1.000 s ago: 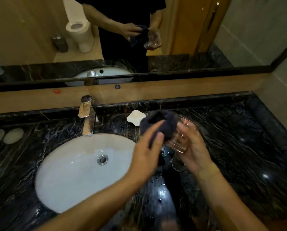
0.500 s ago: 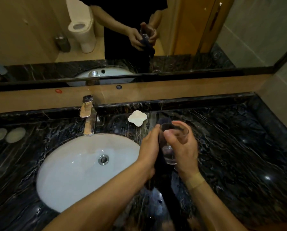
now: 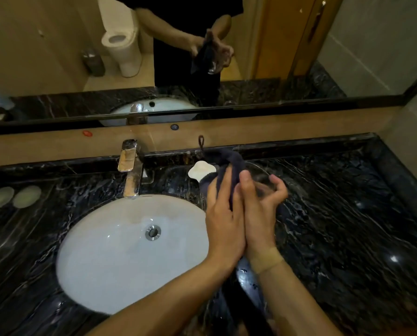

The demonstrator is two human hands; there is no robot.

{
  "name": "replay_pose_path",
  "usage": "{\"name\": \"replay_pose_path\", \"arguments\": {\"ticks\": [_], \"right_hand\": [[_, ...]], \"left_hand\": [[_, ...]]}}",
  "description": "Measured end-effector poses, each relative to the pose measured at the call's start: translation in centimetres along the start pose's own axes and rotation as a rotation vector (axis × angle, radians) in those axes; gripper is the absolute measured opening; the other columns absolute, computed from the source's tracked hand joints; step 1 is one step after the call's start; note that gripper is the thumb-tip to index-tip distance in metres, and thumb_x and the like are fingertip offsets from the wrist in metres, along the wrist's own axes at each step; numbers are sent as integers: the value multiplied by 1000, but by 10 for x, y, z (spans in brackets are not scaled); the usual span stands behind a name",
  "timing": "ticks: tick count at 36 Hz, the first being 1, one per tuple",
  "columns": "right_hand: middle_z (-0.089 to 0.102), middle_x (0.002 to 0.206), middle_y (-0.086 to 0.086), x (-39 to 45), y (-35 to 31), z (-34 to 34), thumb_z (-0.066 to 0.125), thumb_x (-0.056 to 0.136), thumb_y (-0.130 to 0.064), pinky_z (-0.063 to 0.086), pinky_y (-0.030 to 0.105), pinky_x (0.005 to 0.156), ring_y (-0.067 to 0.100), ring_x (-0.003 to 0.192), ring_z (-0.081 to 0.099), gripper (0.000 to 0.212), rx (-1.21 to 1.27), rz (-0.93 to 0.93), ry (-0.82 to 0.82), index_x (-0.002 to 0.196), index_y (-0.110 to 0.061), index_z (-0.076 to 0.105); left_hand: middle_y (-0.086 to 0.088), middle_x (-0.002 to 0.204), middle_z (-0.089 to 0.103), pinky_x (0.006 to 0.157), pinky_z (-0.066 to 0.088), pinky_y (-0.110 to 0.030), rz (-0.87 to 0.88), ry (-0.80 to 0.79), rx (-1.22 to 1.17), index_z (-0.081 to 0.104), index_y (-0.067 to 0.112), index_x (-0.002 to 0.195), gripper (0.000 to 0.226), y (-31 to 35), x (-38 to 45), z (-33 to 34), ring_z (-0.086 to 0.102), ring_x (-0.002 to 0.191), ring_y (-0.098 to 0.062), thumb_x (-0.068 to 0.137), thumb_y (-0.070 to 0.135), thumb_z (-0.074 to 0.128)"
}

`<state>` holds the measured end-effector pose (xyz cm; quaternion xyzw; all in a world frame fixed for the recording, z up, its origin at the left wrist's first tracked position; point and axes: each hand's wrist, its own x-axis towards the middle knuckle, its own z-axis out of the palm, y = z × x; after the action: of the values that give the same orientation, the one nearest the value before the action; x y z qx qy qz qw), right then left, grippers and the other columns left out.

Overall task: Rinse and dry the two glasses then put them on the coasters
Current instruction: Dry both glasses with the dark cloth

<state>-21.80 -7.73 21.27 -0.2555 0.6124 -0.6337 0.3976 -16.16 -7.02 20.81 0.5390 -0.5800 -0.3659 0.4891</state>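
Black marble counter [image 3: 335, 214]: left hand [image 3: 223, 214] clutches dark towel [image 3: 229, 161]; right hand [image 3: 260, 209] curled around glass [image 3: 263, 185].

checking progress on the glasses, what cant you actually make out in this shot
- Glass, head view: mostly hidden by the right hand and dark towel; wet or dry unclear.
- Second glass: not visible anywhere.
- Two round coasters: small and dim near the left edge.
- Left hand: its fingertips are buried in the towel.
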Motion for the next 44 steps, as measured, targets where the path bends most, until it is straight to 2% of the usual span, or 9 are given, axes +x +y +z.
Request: {"name": "replay_pose_path", "arguments": {"ticks": [6, 11, 16, 21, 24, 29, 34, 38, 44], "right_hand": [[62, 101, 0, 15, -15, -6, 60, 82, -47, 51, 16, 68, -3, 75, 63, 60, 161, 34, 4, 125, -8, 45], [63, 97, 3, 8, -6, -6, 66, 83, -38, 52, 23, 73, 12, 86, 63, 48, 159, 7, 19, 118, -8, 50], [66, 114, 16, 0, -4, -17, 67, 70, -43, 54, 44, 81, 31, 98, 67, 44, 142, 28, -170, 109, -25, 58], [66, 110, 12, 0, -2, -27, 65, 69, -42, 56, 42, 75, 27, 95, 67, 43, 221, 123, -315, 107, -22, 63], [57, 123, 20, -3, 6, -18, 57, 78, -48, 53, 54, 90, 35, 109, 61, 35, 190, 94, -128, 103, -25, 66], [57, 77, -1, 2, 8, -4, 41, 91, -45, 48, 37, 68, 16, 69, 55, 27, 134, -50, 249, 91, -26, 60], [67, 109, -5, -12, 12, 3, 51, 84, -69, 53, 31, 86, 7, 98, 67, 52, -16, -18, -5, 119, -30, 53], [65, 111, 6, -9, 1, 6, 81, 70, -47, 53, 19, 73, 8, 90, 68, 83, 140, 28, -94, 133, -27, 30], [62, 94, 5, 5, -17, 3, 67, 75, -40, 53, 21, 64, 8, 74, 64, 49, 397, 177, -83, 111, -11, 50]], "left_hand": [[21, 158, 19, 107, 26, -5, 73, -138, 74, 20, 54, 147, 47, 9, -24, -3, 21, 144, 4, 101, 51, 27], [12, 139, 48, 102, 41, -20, -46, -62, -11, 43, 39, 143, 43, 10, -12, -1, 45, 127, 1, 101, 47, 32], [7, 96, 74, 91, 53, -40, -442, -70, -231, 71, 28, 100, 28, 15, 18, -17, 69, 95, -13, 102, 38, 45], [-17, 101, 74, 86, 55, -42, -799, -244, -481, 73, 9, 104, 39, 16, 29, -29, 71, 96, -34, 89, 42, 58], [-14, 94, 75, 77, 54, -36, -699, -174, -469, 74, 12, 95, 32, 15, 22, -25, 70, 84, -23, 93, 38, 56], [5, 96, 73, 88, 54, -44, -395, 75, -245, 69, 30, 102, 29, 2, 3, -13, 67, 95, -15, 99, 43, 44], [9, 116, 62, 86, 47, -19, -168, 138, -78, 58, 30, 131, 35, -6, 5, -10, 58, 104, 0, 103, 40, 38], [9, 122, 53, 81, 44, -8, -30, 85, -1, 49, 34, 139, 44, -3, -3, -10, 55, 108, 2, 102, 49, 33], [39, 147, 19, 106, 27, -7, 148, -6, 124, 29, 66, 137, 39, -7, -30, -8, 24, 138, 11, 98, 62, 27]]}}
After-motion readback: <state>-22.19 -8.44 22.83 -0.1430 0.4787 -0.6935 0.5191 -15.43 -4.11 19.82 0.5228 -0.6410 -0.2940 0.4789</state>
